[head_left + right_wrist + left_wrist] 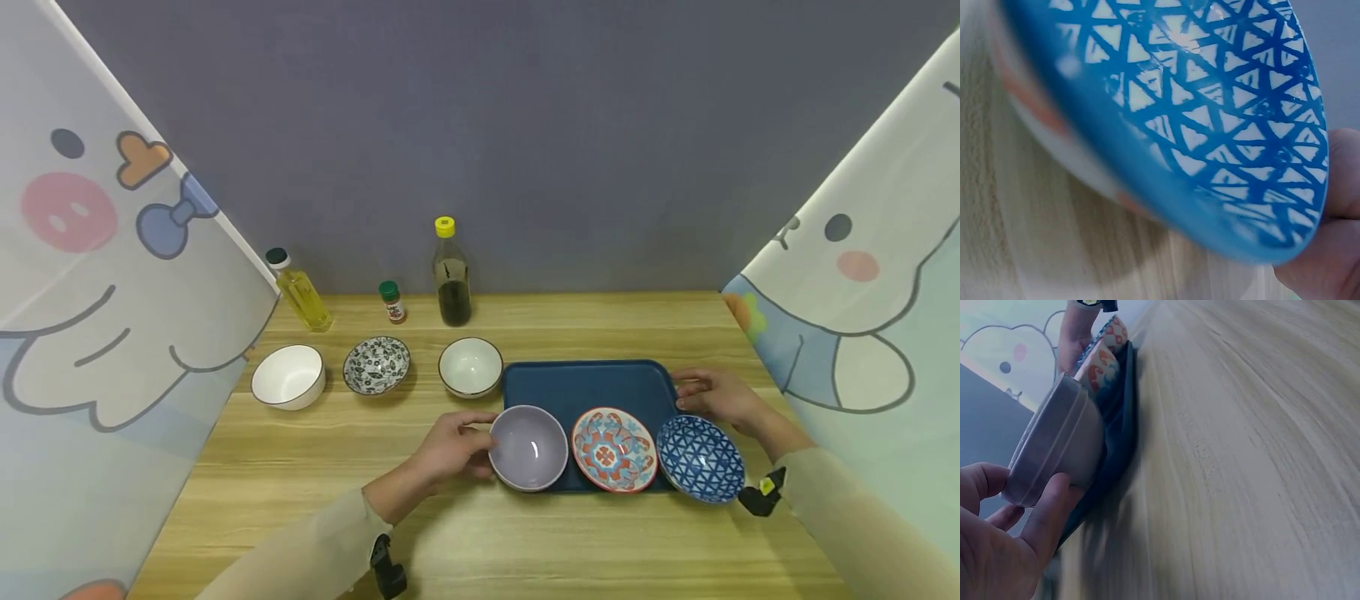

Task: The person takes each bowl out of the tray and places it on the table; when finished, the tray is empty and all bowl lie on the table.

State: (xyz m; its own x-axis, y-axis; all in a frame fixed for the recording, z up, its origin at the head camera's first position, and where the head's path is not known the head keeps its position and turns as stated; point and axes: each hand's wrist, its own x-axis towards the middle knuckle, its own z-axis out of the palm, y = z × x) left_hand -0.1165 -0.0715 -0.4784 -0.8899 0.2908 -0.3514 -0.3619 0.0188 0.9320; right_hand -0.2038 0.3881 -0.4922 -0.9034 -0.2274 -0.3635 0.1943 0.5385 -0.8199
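My left hand [452, 446] holds the left side of a lavender bowl [530, 450]. In the left wrist view its fingers [1054, 503] are spread against the bowl's outer wall and rim. This bowl stands at the left end of a dark blue tray [581, 383]. Beside it lies a red-and-blue floral bowl [613, 450], then a blue triangle-patterned bowl [701, 460] that overhangs the tray's right end. My right hand [716, 396] is at the tray's right edge, just beyond the triangle bowl. In the right wrist view that bowl hides most of the right hand's fingers.
Left of the tray stand a small white bowl [471, 367], a black-and-white leaf-patterned bowl [377, 366] and a larger white bowl [288, 377]. Behind them are an oil bottle [303, 296], a green-capped spice jar [392, 302] and a yellow-capped dark sauce bottle [453, 279]. A grey wall [562, 167] backs the wooden table [315, 467].
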